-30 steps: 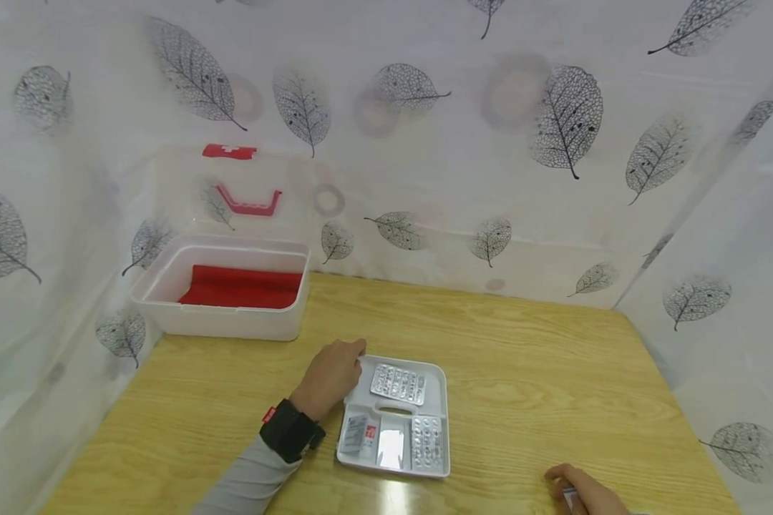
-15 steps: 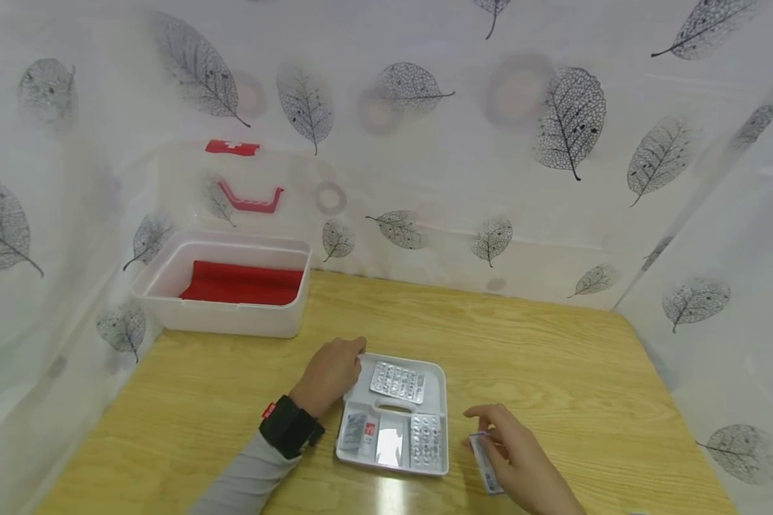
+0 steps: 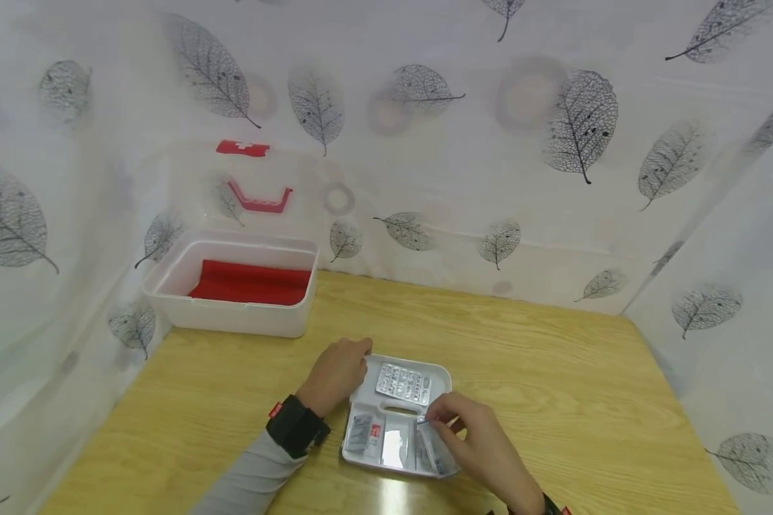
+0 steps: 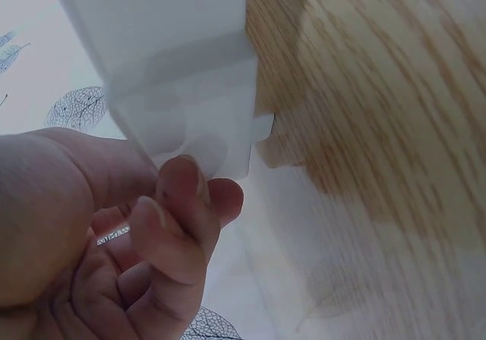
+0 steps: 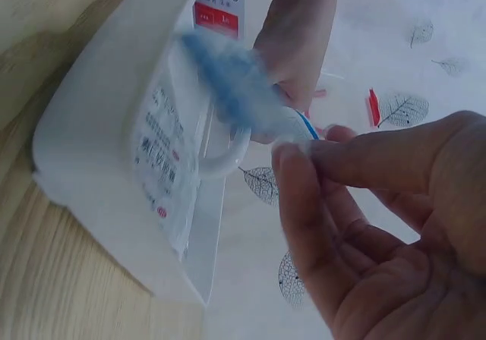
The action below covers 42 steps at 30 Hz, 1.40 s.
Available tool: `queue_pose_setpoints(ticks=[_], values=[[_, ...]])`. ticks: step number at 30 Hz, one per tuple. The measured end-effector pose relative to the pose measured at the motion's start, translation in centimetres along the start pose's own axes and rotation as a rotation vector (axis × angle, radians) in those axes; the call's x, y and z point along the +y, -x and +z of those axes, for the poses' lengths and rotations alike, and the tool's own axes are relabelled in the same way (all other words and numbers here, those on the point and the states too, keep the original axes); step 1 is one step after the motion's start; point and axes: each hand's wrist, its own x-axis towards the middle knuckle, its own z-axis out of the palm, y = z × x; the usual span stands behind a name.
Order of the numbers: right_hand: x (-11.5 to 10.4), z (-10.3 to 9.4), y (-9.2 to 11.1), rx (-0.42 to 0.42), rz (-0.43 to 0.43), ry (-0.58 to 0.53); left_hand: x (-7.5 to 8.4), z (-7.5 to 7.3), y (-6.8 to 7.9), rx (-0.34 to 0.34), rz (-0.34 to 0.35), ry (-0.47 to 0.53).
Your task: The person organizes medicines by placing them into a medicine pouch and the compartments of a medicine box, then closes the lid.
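Note:
A shallow white compartment case (image 3: 441,379) lies opened on the table. My left hand (image 3: 336,372) grips its far left corner; the left wrist view shows thumb and fingers on the case's white wall (image 4: 182,51). A silver blister pack (image 3: 402,384) lies in the far half. Small packets (image 3: 361,433), one a cotton pad packet with a red label (image 5: 216,17), sit in the near left compartment. Over the near right compartment, my right hand (image 3: 489,443) pinches the end of a small packet with blue print (image 5: 235,82), blurred in the right wrist view. It covers the blister pack there.
A translucent plastic box (image 3: 232,318) with red cloth (image 3: 258,282) inside stands at the back left. Its raised lid, with a red handle (image 3: 260,204), shows through the leaf-print curtain (image 3: 451,164), which borders the wooden table (image 3: 554,372) at the back and sides.
My right hand has come in from the lower right with the small packet and is now over the case's near right compartment. The left hand stays at the corner.

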Motion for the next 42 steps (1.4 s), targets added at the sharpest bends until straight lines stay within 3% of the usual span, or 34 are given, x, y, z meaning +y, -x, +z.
queue_pose_setpoints(ticks=[7,16,25,34,42], values=[[-0.1,1.4,-1.4,0.003,-0.097,0.030,0.2,0.1,-0.1,0.002,0.015,0.003],[-0.1,2.6,-2.6,0.061,-0.056,0.089,0.3,0.2,0.0,-0.013,0.004,0.014],[-0.2,3.0,-2.8,-0.054,-0.048,0.123,0.0,0.3,-0.2,0.010,0.012,0.006],[0.1,3.8,-3.0,0.030,-0.058,0.268,0.1,0.1,-0.2,0.002,0.000,0.011],[0.2,4.0,-3.0,0.042,-0.020,0.285,0.0,0.2,-0.2,-0.013,-0.006,-0.005]])
